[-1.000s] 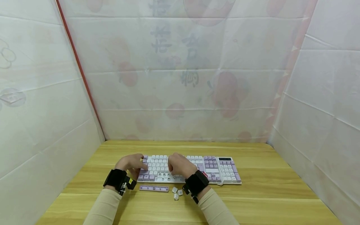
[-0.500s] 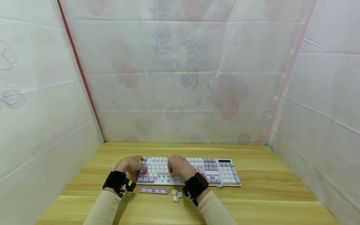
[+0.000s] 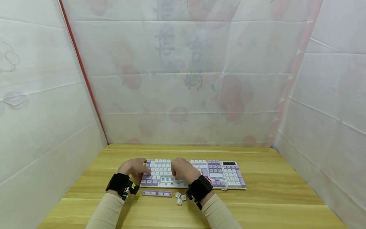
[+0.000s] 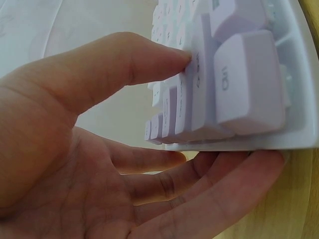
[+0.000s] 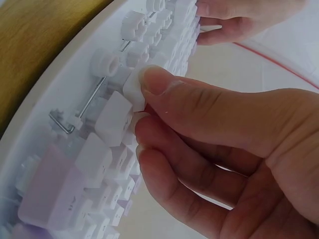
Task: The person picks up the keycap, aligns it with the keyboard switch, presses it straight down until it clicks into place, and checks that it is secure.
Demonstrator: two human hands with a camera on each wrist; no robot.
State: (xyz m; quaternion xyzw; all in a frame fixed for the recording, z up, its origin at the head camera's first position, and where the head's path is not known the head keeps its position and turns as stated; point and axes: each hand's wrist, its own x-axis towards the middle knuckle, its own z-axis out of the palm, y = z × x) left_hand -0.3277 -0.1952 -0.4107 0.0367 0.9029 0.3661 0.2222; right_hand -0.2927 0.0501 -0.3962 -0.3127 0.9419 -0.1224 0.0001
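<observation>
While right hand [image 5: 239,134] fingertips [image 5: 157,82] pinch white keycap [image 5: 133,89] over bottom row, bare stems and stabilizer wire [image 5: 75,117] show at 9 o'clock. Left hand [image 4: 75,149]: thumb on side keys, fingers curled under keyboard [image 3: 197,174] left edge, gripping it. Outward: purple spacebar [image 3: 157,193] and loose caps [image 3: 180,197] on table [image 3: 271,203] at 6 o'clock of keyboard. Risk, as judged: cap set tilted jams on stem; hard press could bend wire; wrist could sweep loose caps off.

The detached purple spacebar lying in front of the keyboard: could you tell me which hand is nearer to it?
Left. The left hand grips the keyboard's left end, just behind the spacebar; the right hand pinches a white keycap further right.
</observation>
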